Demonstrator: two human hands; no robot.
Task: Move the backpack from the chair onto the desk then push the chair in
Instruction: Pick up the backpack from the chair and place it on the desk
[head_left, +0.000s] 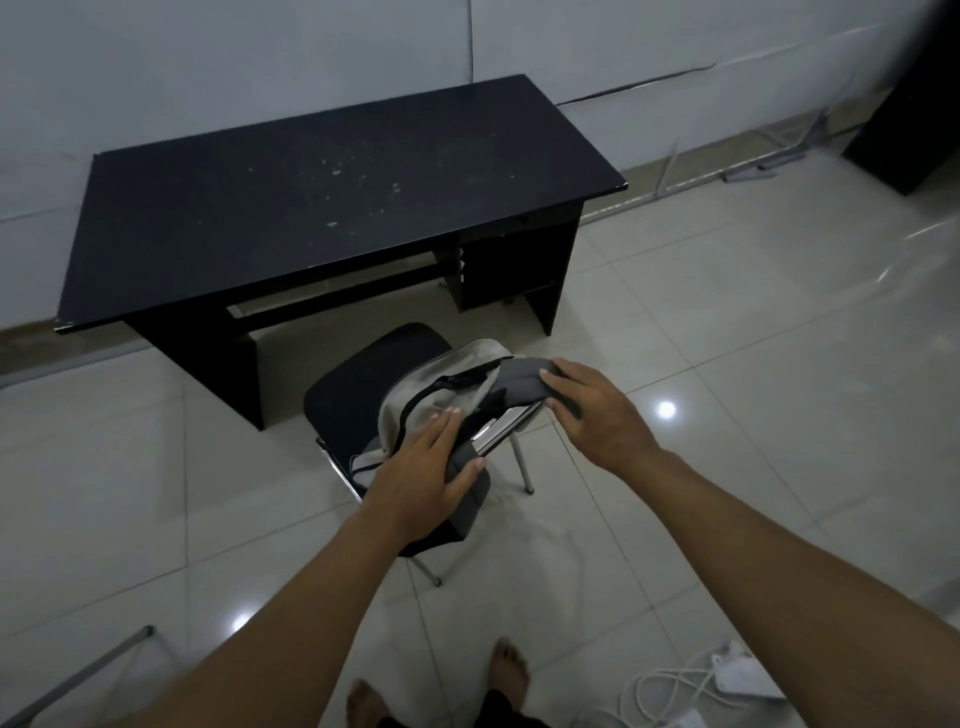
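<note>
The backpack (447, 400) is lying on the seat of the chair (348, 395), which is placed in front of the desk (311, 208), not yet pushed in. The left hand (421, 478) is laid on its near grey side, with the thumb hooked around the edge. The right hand (592, 410) is closed over the dark upper part. For a good lift, both grips should be tightened first, so that the soft bag is not allowed to sag or slip, and the desk top is reached cleanly.

white cables (670, 686), power adapter (748, 675), tiled floor (727, 364)
</note>
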